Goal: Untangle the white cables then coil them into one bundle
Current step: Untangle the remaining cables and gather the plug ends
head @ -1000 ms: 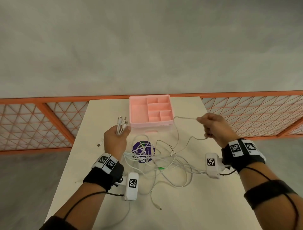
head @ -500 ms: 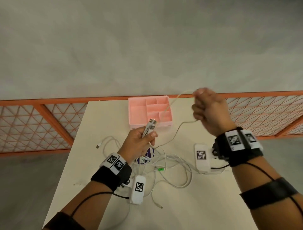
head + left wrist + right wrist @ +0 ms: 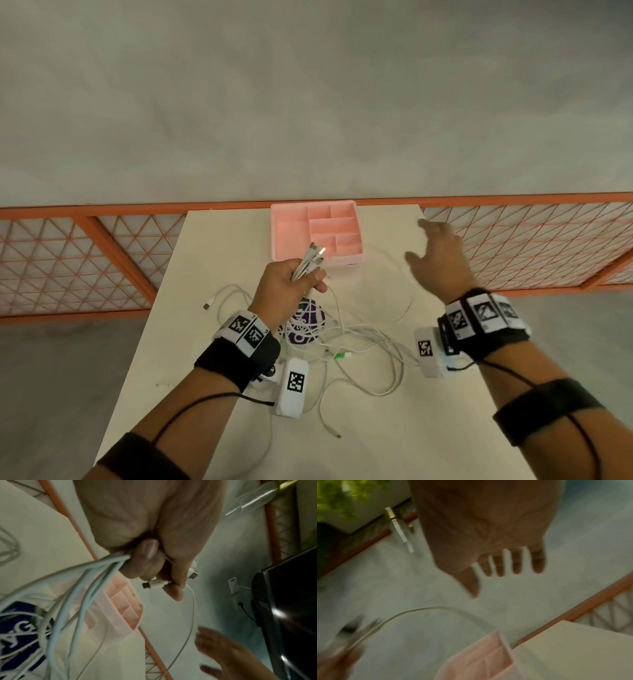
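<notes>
My left hand (image 3: pixel 291 277) (image 3: pixel 154 563) grips a bunch of white cable ends (image 3: pixel 310 262) above the table, their plugs (image 3: pixel 155 584) sticking up past the thumb. From the fist the cables drop into a loose tangle of white cables (image 3: pixel 346 339) (image 3: pixel 68 601) on the table between my wrists. One thin cable (image 3: pixel 404 274) (image 3: pixel 426 609) arcs from the left hand toward the right. My right hand (image 3: pixel 436 253) (image 3: pixel 496 561) hovers to the right of the pink tray with fingers spread and straight, holding nothing.
A pink divided tray (image 3: pixel 315 233) (image 3: pixel 481 660) stands at the far edge of the cream table (image 3: pixel 428 428). A purple round sticker (image 3: pixel 306 320) lies under the tangle. An orange mesh fence (image 3: pixel 85 257) runs behind the table. One loose plug (image 3: pixel 206 306) lies at the left.
My right hand has let go of the thin cable and opened, dropping lower to the right of the tray. The released end now sits in the left hand's bunch.
</notes>
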{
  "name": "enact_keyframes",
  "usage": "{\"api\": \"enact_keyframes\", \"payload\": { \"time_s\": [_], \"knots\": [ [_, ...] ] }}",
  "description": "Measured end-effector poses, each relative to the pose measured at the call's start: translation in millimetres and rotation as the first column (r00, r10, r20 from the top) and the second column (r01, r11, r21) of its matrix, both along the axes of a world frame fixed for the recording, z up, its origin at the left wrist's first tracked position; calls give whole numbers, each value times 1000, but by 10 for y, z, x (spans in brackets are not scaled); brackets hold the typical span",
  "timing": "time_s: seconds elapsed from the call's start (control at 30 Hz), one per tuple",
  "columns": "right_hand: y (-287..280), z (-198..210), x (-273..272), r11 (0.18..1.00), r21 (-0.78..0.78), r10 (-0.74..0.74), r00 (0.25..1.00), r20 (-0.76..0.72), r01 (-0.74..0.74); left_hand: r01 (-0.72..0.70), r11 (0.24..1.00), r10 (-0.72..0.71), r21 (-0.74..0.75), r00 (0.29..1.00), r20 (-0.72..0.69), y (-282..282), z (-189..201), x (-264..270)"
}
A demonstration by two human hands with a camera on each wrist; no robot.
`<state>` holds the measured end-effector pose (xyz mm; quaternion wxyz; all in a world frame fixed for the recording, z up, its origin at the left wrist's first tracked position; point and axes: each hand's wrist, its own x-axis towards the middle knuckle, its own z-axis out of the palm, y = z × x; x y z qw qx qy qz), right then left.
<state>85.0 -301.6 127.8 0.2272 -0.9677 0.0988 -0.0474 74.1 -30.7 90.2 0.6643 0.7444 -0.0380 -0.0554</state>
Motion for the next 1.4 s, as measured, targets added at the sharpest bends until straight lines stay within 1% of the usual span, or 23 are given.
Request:
{"api": "enact_keyframes", "payload": {
  "time_s": [0.1,0.17,0.2,0.27,0.3,0.33,0.37,0.43,0.5,0.57,0.6,0.7,0.77,0.8,0.87,0.93,0.97,1.0,1.07,1.1,1.17,1.27,1.4],
  "knots": [
    [440,-13,-111,910,37,407,907,108,-413,95,995,-96,29,995,36,-67,50,-6],
    [610,-40,-116,815,244,525,848,72,-525,99,995,-101,24,993,53,-71,81,-20],
    [667,-4,-128,751,462,509,859,50,-472,74,997,-75,13,996,54,-53,99,-18],
    [705,78,-122,517,817,440,898,4,-257,1,1000,-1,-6,999,38,16,113,7],
    [687,120,-129,428,885,436,900,-21,-186,-35,999,35,-14,999,26,54,110,18],
    [665,178,-131,402,899,441,897,-25,-173,-69,997,70,-35,997,13,98,106,20],
    [628,229,-118,428,880,445,896,-8,-205,-105,992,104,-73,995,-6,144,100,19],
    [470,263,-16,570,783,321,945,65,-247,-185,970,175,-155,982,-78,238,73,19],
    [170,242,145,661,744,-13,991,136,-93,-257,942,227,-215,962,-153,328,45,12],
    [-194,197,266,722,677,-371,906,204,143,-303,903,243,-304,945,-220,397,48,5],
    [-377,175,288,736,625,-481,851,210,261,-318,879,239,-355,939,-248,422,63,-1],
    [-774,0,307,670,504,-639,769,19,545,-314,820,189,-478,938,-291,438,190,-24],
    [-758,-98,281,695,340,-642,760,-104,634,-275,811,147,-517,950,-276,379,331,-54],
    [-656,-124,262,733,305,-610,786,-99,608,-250,809,128,-532,958,-256,330,415,-68],
    [-244,-70,176,801,487,-407,913,16,348,-200,799,94,-566,973,-212,209,587,-75],
    [317,73,4,725,684,11,995,98,-75,-160,781,72,-604,983,-167,77,772,-41],
    [592,125,-97,674,695,279,957,73,-250,-141,770,69,-622,988,-139,24,866,-11],
    [821,135,-168,620,692,491,871,24,-369,-124,761,71,-637,992,-108,-7,956,27],
    [1117,54,-242,588,654,670,740,-63,-476,-99,747,92,-657,995,-45,20,1114,109],
    [1156,36,-228,607,610,675,735,-58,-509,-99,738,113,-668,993,-22,80,1170,148],
    [1016,27,-125,735,416,592,806,-11,-535,-134,706,178,-696,984,-9,273,1225,211],
    [525,75,51,864,333,376,924,72,-377,-219,659,283,-719,959,-33,644,1181,267],
    [-169,71,146,960,246,104,987,124,-132,-327,601,392,-729,916,-88,1043,1008,282]
  ]
}}
